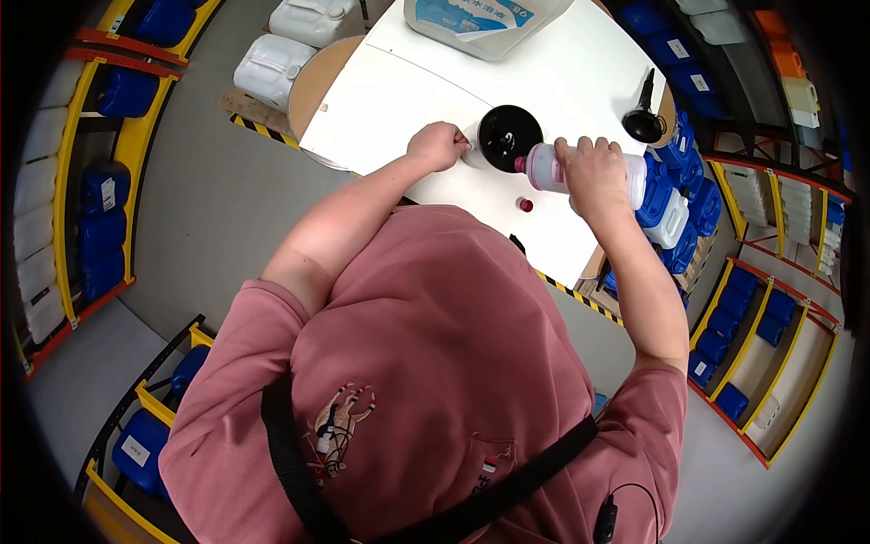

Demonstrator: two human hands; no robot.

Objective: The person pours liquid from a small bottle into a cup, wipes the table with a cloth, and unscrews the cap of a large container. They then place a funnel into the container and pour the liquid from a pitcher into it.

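Note:
My right hand (pixel 594 177) is wrapped round a clear plastic bottle (pixel 546 169) with a pink-red mouth. The bottle lies tilted almost level, its mouth at the rim of a round container (pixel 510 136). That container looks black inside, with bright glints at the bottom, and white on its outer left side. My left hand (pixel 439 146) is closed at this white side, fingers pinched together; whether a handle is there I cannot make out. A small red cap (pixel 526 206) rests on the white table (pixel 408 100), below the bottle.
A large translucent jug (pixel 485 23) with a blue label stands at the table's far side. To the right lies a black funnel (pixel 643 122). White jerrycans (pixel 275 70) stand beyond the left edge, blue jerrycans (pixel 684 204) beyond the right. Yellow racks (pixel 149 118) line both sides.

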